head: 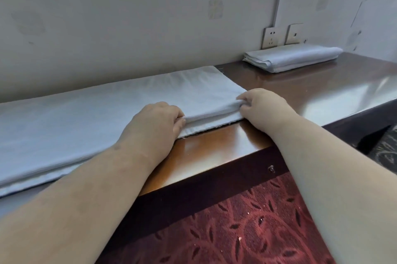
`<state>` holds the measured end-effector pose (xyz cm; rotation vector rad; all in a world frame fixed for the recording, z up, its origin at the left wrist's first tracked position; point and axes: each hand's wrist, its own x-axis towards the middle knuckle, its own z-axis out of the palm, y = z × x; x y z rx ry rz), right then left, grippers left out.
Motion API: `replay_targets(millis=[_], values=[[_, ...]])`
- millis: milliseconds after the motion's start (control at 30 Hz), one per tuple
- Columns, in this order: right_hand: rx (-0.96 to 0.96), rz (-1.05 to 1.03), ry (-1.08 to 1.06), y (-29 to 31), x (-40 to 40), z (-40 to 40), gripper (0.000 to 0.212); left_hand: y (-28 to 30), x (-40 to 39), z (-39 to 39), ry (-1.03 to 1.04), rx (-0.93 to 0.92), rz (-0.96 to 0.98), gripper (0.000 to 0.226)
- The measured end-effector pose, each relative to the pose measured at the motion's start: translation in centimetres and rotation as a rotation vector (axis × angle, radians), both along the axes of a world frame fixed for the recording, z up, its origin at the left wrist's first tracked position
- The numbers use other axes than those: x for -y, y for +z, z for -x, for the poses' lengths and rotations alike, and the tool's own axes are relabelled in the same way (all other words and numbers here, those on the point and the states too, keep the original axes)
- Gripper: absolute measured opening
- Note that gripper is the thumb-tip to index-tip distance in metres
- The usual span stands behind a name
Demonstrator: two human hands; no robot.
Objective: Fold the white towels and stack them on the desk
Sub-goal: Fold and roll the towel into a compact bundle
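Observation:
A long white towel (90,113) lies folded lengthwise along the brown wooden desk (300,92), close to the wall. My left hand (156,124) pinches the towel's near edge a little in from its right end, thumb on the layers. My right hand (262,104) grips the near right corner, fingers curled round the upper layers. The edge between the hands is slightly lifted and shows several layers. A second white towel (292,57), folded into a small flat packet, sits at the back right of the desk by the wall.
Two wall sockets (283,36) sit just behind the folded towel. The desk's front edge (214,169) runs diagonally below my hands, above a red patterned carpet (247,231). A dark patterned object (382,147) shows at the right, below the desk.

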<state>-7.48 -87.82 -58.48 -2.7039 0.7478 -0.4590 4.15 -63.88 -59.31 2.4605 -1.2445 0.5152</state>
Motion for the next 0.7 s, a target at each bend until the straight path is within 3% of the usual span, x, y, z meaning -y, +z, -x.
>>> replay_targets(millis=[233,400,533,700], values=[[0.148,0.122,-0.087,-0.9,0.0,-0.3,0.027,0.3,0.3,0.9,0.034,0.008,-0.010,0.020],[0.146,0.219,-0.131,-0.9,0.1,-0.4,0.018,0.2,0.3,0.8,0.016,0.025,-0.109,0.028],[0.202,0.286,-0.154,-1.0,0.3,-0.2,0.023,0.0,0.4,0.5,0.000,0.045,-0.092,0.031],[0.365,0.190,-0.194,-0.4,-0.4,1.5,0.036,0.8,0.2,1.1,-0.012,-0.085,-0.166,0.050]])
